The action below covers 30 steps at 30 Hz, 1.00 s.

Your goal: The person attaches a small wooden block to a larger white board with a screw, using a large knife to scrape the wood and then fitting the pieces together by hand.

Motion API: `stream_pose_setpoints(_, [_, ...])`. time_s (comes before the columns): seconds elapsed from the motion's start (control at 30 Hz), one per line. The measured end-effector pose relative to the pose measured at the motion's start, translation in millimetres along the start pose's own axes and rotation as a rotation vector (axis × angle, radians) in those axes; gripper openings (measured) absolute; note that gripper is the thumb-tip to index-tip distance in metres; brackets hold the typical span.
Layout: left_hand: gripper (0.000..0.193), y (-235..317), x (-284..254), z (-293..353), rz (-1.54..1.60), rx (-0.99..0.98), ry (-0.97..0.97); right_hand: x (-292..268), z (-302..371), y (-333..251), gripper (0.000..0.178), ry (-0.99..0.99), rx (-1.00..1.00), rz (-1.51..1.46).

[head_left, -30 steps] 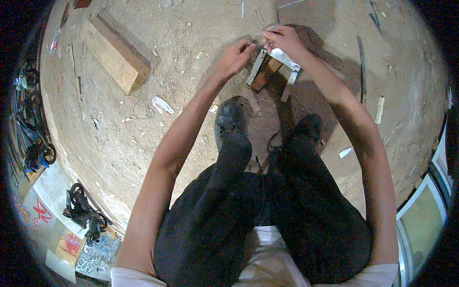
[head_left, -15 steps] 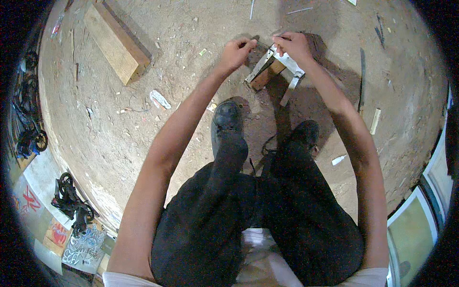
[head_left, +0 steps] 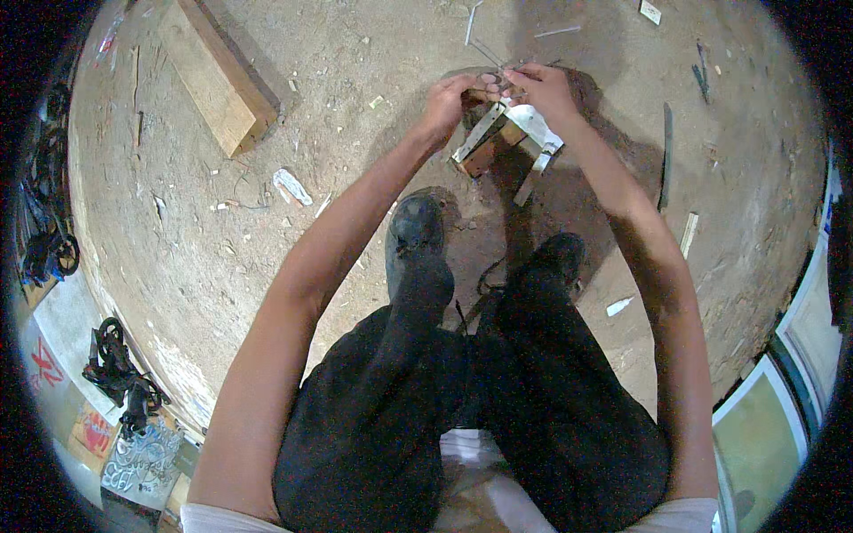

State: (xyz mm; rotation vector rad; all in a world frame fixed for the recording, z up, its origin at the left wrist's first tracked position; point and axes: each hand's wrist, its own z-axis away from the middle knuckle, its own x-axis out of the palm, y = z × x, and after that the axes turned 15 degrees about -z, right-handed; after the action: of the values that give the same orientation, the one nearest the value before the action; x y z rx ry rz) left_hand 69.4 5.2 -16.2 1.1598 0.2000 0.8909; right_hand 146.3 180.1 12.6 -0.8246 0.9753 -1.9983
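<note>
Beyond my shoes, my left hand point(head_left: 451, 105) and my right hand point(head_left: 546, 92) meet, fingertips pinched close together. A thin grey wire-like strand point(head_left: 488, 53) sticks out beyond the fingertips, seemingly gripped by both hands; its lower part is hidden by the fingers. Just below them on the ground stands a small frame point(head_left: 535, 123) with a white top and narrow legs. A brown wooden block point(head_left: 494, 149) sits against the frame, between its legs. My right hand is right over the white top; whether it touches cannot be told.
A long wooden beam point(head_left: 218, 84) lies at the far left. Debris litters the dirt floor, including a crumpled white scrap point(head_left: 293, 186), a dark strip point(head_left: 666, 155) and a pale stick point(head_left: 689, 233). Framed panels point(head_left: 760, 435) lean at the right; a black metal mechanism point(head_left: 120, 369) is at the left.
My hands have come together from apart, the left moving right and slightly nearer. The strand now points away beyond the fingers. The view has shifted slightly.
</note>
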Motion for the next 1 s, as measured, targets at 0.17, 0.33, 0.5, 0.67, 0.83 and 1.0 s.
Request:
stream_pose_setpoints(0.17, [0.025, 8, 7, 8, -0.269, 0.09, -0.037, -8, -4, 3, 0.026, 0.009, -0.005, -0.018])
stream_pose_setpoints(0.33, [0.03, 13, 17, 8, -0.318, 0.218, -0.119, -22, -18, 7, 0.021, 0.077, -0.182, 0.436])
stream_pose_setpoints(0.5, [0.027, 10, 11, 7, -0.48, 0.22, -0.062, -11, -14, -7, 0.022, 0.053, -0.041, 0.406])
stream_pose_setpoints(0.67, [0.035, 15, 21, 6, -0.34, 0.119, -0.041, -21, -15, -6, 0.023, 0.073, -0.046, 0.421])
stream_pose_setpoints(0.83, [0.044, 11, 7, 2, -0.109, 0.188, 0.032, -18, -12, -9, 0.021, 0.029, -0.011, 0.355])
stream_pose_setpoints(1.0, [0.041, 6, 3, 4, -0.945, 0.647, 0.762, -22, -17, -5, 0.018, -0.02, 0.005, 0.368])
